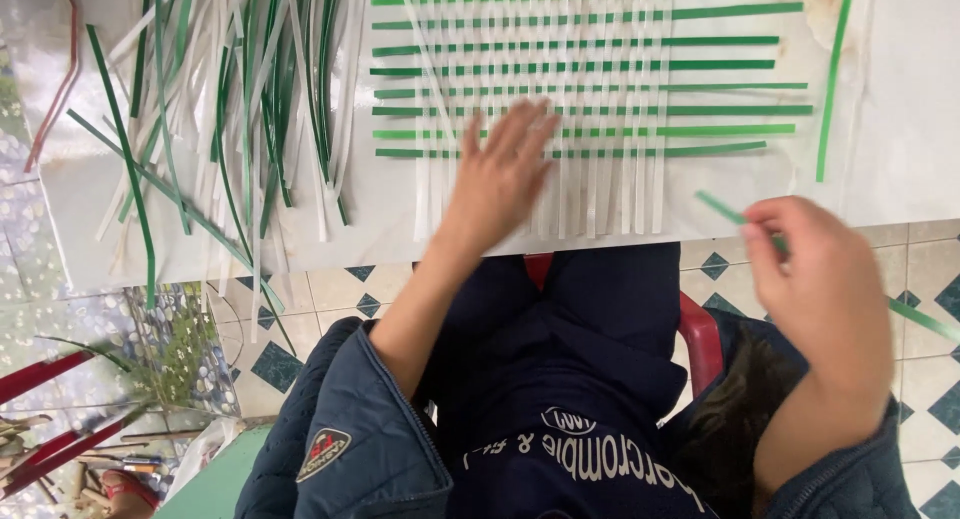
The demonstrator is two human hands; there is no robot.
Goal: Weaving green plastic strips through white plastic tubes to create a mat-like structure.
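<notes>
L hand (500,174) flat, fingers spread, pins woven mat (590,99) (stops shifting); R hand (825,289) pinches green strip (730,214) for control.

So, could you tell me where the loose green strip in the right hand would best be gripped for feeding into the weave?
Probably near its free tip. The green strip is thin and flat, its tip pointing toward the woven mat. The right hand already pinches it between the fingers, a little behind the tip, coming from the mat's right side. The left hand lies flat on the white strips.
</notes>
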